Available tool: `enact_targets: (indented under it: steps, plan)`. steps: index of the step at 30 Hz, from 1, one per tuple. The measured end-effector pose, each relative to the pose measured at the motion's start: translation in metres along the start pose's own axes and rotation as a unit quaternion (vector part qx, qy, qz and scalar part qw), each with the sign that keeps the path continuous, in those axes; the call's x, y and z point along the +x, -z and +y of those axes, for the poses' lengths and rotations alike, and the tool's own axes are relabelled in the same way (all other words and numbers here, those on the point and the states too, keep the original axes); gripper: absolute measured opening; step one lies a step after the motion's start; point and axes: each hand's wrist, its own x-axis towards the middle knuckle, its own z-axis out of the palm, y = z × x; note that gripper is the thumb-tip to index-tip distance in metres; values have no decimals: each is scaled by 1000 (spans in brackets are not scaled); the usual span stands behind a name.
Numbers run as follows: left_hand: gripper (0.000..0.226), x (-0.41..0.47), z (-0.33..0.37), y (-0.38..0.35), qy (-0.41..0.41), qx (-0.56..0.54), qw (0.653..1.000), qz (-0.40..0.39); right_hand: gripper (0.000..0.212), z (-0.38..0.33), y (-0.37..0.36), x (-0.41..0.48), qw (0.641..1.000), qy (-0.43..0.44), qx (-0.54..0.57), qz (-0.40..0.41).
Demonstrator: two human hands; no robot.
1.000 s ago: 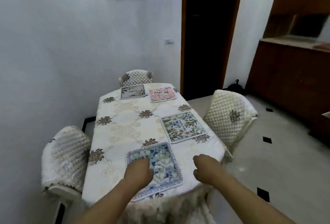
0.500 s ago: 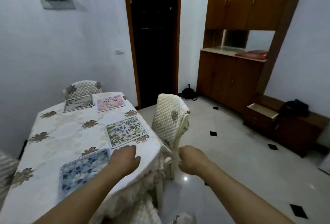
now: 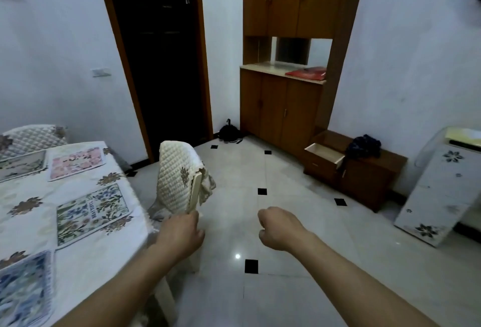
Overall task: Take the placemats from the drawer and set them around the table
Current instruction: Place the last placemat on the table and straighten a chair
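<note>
four placemats (image 3: 91, 213) lie on the surface (image 3: 33, 191) left of my left hand (image 3: 179, 235); both hands' fingers curl loosely, grasping nothing; the open drawer (image 3: 324, 156) sits beyond my right hand (image 3: 279, 229).

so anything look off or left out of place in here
Yes: the drawer of the low wooden cabinet by the right wall stands pulled open and looks empty. The quilted cover on the nearest chair hangs loose at its edge. The placemats lie flat.
</note>
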Motion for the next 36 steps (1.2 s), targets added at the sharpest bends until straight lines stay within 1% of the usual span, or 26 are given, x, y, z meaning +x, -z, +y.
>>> enact_targets:
  steps: [4, 6, 10, 15, 18, 22, 25, 29, 32, 36]
  plan:
    - [28, 67, 19, -15, -6, -12, 1000, -18, 12, 44, 0, 47, 1000, -21, 7, -4]
    - [26, 115, 26, -24, -13, -21, 1000, -20, 17, 69, 5, 80, 999, -30, 15, 2]
    - [19, 218, 45, -27, -41, -10, 999, -7, 9, 123, 31, 150, 998, -60, 7, 31]
    - [17, 347, 71, -23, -77, -4, 997, 14, 10, 182, 69, 230, 994, -90, 11, 56]
    - [19, 413, 86, -31, -82, -5, 997, 12, 8, 218, 85, 277, 991, -113, 18, 62]
    - [19, 490, 103, -53, -71, 0, 997, 1, 6, 269, 95, 352, 992, -102, 25, 64]
    - [18, 548, 103, -64, -46, 3, 999, -7, 4, 305, 102, 425, 995, -78, 28, 55]
    - [19, 613, 89, -76, 22, -4, 1000, -11, 6, 338, 110, 536, 999, -4, 29, 42]
    - [21, 651, 62, -81, 86, -6, 996, -17, 9, 334, 118, 624, 997, 64, 31, 11]
    - [22, 683, 12, -83, 172, -12, 985, -16, 9, 298, 123, 720, 988, 148, 17, -30]
